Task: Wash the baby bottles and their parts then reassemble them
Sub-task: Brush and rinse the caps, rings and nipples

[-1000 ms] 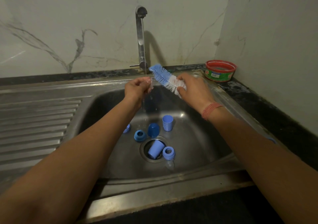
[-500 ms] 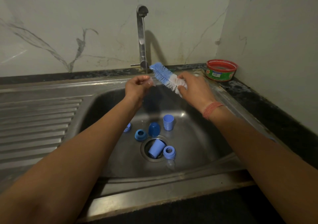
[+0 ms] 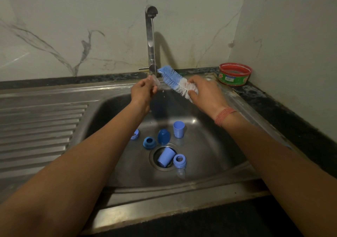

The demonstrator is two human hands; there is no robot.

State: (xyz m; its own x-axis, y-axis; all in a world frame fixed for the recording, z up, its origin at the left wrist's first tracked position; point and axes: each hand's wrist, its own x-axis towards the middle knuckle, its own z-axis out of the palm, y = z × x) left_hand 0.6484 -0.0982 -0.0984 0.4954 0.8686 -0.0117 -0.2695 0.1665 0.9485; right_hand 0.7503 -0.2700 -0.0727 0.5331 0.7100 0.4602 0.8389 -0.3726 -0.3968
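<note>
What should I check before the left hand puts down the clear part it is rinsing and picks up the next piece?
1. Water running from the tap: ok.
2. Left hand holds the clear part under the stream: ok.
3. Clear part fully rinsed: cannot tell, too small and see-through.
4. Right hand grips the brush, bristles clear of the stream: ok.
5. Next pieces within sight in the sink: ok; blue collar and upright cup lie free.
6. Drain clear: not ok, a light blue cup lies in it.
</note>
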